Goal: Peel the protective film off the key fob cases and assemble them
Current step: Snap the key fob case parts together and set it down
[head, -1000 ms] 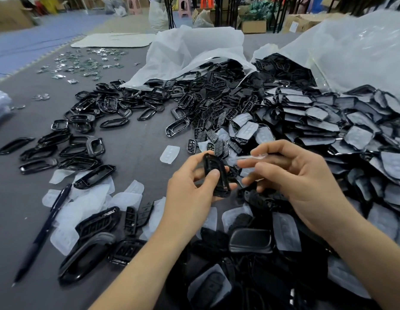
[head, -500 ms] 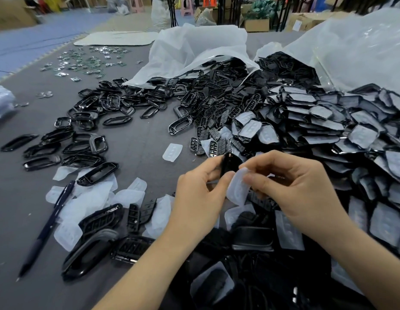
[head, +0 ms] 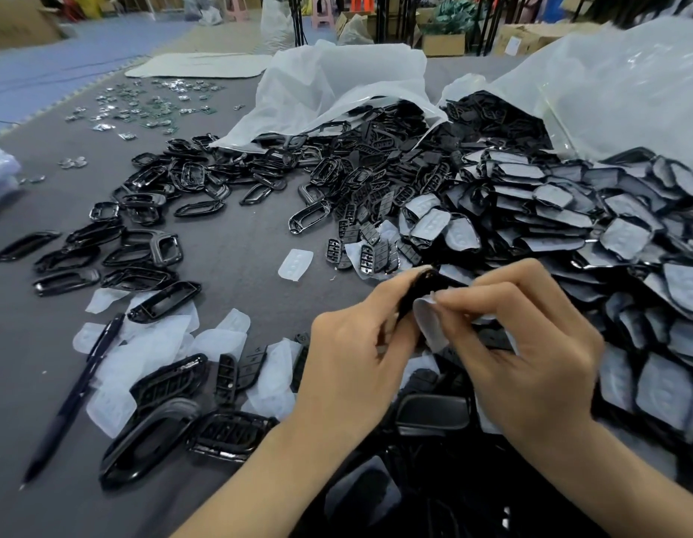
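My left hand (head: 352,355) grips a black key fob case piece (head: 418,291) edge-on, just above the table. My right hand (head: 531,351) pinches a whitish protective film (head: 428,324) that curls down off the piece. A big heap of film-covered case pieces (head: 570,211) spreads to the right. Peeled films (head: 143,355) lie scattered at the left front, among black frames (head: 164,300).
Two white plastic bags (head: 337,87) spill black parts at the back. A dark pen (head: 75,394) lies at the left front. Small metal bits (head: 143,106) dot the far left of the grey table (head: 240,242). Glossy fob shells (head: 432,415) lie near my wrists.
The film, first a thin strip held out above the piece, has come down as a wide curled flap in my right fingers. Both hands drew closer together.
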Action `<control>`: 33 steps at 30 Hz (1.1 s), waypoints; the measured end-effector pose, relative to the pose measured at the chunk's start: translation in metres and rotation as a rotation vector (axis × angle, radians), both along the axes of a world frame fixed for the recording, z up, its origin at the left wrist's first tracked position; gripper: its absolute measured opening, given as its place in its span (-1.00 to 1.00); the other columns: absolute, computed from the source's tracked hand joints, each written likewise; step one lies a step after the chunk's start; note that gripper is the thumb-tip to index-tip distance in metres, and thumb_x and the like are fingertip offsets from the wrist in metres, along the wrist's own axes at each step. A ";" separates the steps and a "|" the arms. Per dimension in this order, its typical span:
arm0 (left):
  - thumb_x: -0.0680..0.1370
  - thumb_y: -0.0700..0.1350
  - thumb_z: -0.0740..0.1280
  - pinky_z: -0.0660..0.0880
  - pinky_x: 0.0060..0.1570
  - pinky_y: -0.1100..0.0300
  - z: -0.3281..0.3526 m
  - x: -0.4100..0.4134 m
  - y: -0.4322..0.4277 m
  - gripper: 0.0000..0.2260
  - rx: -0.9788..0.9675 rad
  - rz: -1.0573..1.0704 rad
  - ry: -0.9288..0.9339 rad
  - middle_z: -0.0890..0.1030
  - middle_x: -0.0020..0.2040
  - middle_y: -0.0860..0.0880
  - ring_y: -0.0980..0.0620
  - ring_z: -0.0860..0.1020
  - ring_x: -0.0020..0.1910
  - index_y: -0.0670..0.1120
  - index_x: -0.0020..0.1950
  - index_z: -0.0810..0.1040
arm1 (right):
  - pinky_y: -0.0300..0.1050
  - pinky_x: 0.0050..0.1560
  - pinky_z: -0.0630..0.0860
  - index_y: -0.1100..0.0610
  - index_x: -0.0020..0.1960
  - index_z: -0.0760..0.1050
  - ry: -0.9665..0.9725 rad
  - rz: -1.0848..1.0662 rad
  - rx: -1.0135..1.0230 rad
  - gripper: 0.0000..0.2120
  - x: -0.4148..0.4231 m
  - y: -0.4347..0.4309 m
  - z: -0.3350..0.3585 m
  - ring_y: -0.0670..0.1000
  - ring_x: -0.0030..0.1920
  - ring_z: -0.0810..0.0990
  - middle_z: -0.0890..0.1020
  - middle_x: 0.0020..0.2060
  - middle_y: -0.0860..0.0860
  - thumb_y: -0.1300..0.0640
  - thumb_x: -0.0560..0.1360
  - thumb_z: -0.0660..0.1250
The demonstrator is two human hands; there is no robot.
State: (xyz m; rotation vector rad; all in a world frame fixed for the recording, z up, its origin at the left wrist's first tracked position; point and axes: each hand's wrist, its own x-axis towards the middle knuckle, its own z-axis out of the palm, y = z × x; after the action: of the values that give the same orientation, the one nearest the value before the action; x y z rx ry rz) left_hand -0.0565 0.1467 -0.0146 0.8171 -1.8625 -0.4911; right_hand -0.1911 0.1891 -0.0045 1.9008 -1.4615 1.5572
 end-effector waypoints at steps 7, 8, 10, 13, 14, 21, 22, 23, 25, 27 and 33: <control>0.52 -0.15 0.30 0.48 -0.32 0.35 0.003 0.002 0.002 -0.74 -0.106 -0.022 -0.016 0.68 -0.24 0.04 0.15 0.60 -0.29 -0.11 0.19 0.60 | -0.14 -0.31 0.42 0.28 -0.25 0.60 -0.060 0.046 0.054 -0.90 -0.001 0.002 0.007 0.03 -0.33 0.49 0.53 -0.32 0.07 0.29 0.43 0.45; 0.53 -0.15 0.30 0.47 -0.31 0.39 0.003 0.002 0.001 -0.75 -0.114 -0.021 -0.027 0.69 -0.22 0.03 0.15 0.61 -0.27 -0.13 0.18 0.60 | -0.15 -0.33 0.42 0.26 -0.25 0.58 -0.103 0.075 0.102 -0.90 -0.001 0.002 0.009 0.01 -0.33 0.49 0.52 -0.32 0.05 0.28 0.42 0.45; 0.53 -0.19 0.32 0.43 -0.27 0.46 0.004 0.004 -0.002 -0.77 -0.151 -0.016 -0.052 0.70 -0.16 0.03 0.16 0.59 -0.22 -0.15 0.17 0.61 | -0.19 -0.37 0.43 0.15 -0.26 0.55 -0.218 0.136 0.226 -0.89 -0.002 0.002 0.015 -0.04 -0.37 0.47 0.52 -0.34 -0.03 0.23 0.40 0.46; 0.53 -0.28 0.37 0.46 -0.27 0.40 0.002 0.005 -0.005 -0.76 -0.182 -0.028 -0.107 0.70 -0.08 0.04 0.17 0.60 -0.18 -0.14 0.19 0.61 | -0.16 -0.43 0.44 0.02 -0.32 0.47 -0.504 0.213 0.449 -0.74 -0.004 0.001 0.021 -0.03 -0.45 0.44 0.53 -0.41 -0.06 0.21 0.35 0.54; 0.53 -0.29 0.37 0.46 -0.26 0.39 0.001 0.005 -0.006 -0.75 -0.181 -0.040 -0.119 0.69 -0.07 0.04 0.17 0.60 -0.18 -0.14 0.19 0.60 | -0.18 -0.43 0.42 0.04 -0.31 0.46 -0.575 0.239 0.504 -0.74 -0.006 0.000 0.021 -0.04 -0.46 0.42 0.53 -0.42 -0.07 0.23 0.33 0.54; 0.55 -0.21 0.31 0.49 -0.27 0.38 0.001 0.006 -0.007 -0.72 0.110 -0.208 -0.108 0.65 -0.29 0.04 0.15 0.55 -0.38 0.03 0.22 0.60 | -0.20 -0.26 0.47 0.04 -0.29 0.52 -0.654 0.392 0.768 -0.77 -0.021 -0.007 0.029 -0.04 -0.27 0.50 0.55 -0.35 -0.05 0.21 0.19 0.55; 0.55 -0.19 0.31 0.55 -0.26 0.24 0.002 0.005 -0.005 -0.72 0.265 -0.296 -0.033 0.67 -0.27 0.03 0.08 0.61 -0.36 0.07 0.21 0.59 | -0.21 -0.24 0.49 0.03 -0.31 0.55 -0.711 0.444 0.814 -0.79 -0.023 -0.008 0.029 -0.03 -0.26 0.50 0.56 -0.34 -0.03 0.18 0.14 0.54; 0.56 -0.17 0.31 0.59 -0.24 0.18 0.003 0.005 -0.002 -0.74 0.409 -0.385 0.057 0.70 -0.23 0.04 0.05 0.66 -0.31 0.07 0.20 0.59 | -0.23 -0.24 0.50 0.02 -0.32 0.57 -0.782 0.496 0.858 -0.80 -0.025 -0.009 0.030 -0.02 -0.26 0.50 0.56 -0.33 -0.01 0.14 0.10 0.52; 0.57 -0.16 0.31 0.58 -0.28 0.26 0.007 0.003 0.004 -0.79 0.578 -0.487 0.201 0.71 -0.20 0.07 0.05 0.69 -0.28 0.03 0.16 0.59 | -0.29 -0.27 0.53 0.02 -0.32 0.60 -0.888 0.579 0.913 -0.81 -0.029 -0.010 0.030 -0.06 -0.28 0.52 0.57 -0.33 -0.01 0.11 0.08 0.51; 0.56 -0.15 0.32 0.56 -0.38 0.28 0.011 0.001 0.008 -0.82 0.684 -0.539 0.283 0.69 -0.25 0.05 0.02 0.68 -0.33 -0.02 0.14 0.60 | -0.32 -0.30 0.52 0.03 -0.31 0.62 -0.926 0.622 0.923 -0.84 -0.030 -0.010 0.030 -0.10 -0.31 0.54 0.58 -0.34 -0.02 0.11 0.11 0.50; 0.54 -0.13 0.35 0.58 -0.43 0.20 0.013 0.002 0.007 -0.86 0.746 -0.548 0.319 0.69 -0.27 0.00 0.01 0.66 -0.39 0.04 0.07 0.62 | -0.32 -0.33 0.51 0.04 -0.30 0.64 -0.941 0.618 0.877 -0.84 -0.026 -0.010 0.027 -0.14 -0.34 0.56 0.60 -0.35 -0.01 0.07 0.13 0.49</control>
State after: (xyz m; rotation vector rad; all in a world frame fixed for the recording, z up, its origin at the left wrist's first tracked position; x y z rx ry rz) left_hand -0.0547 0.1535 -0.0017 0.6210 -1.5772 -1.6279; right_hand -0.2168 0.1788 0.0227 2.3341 -2.3784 2.6499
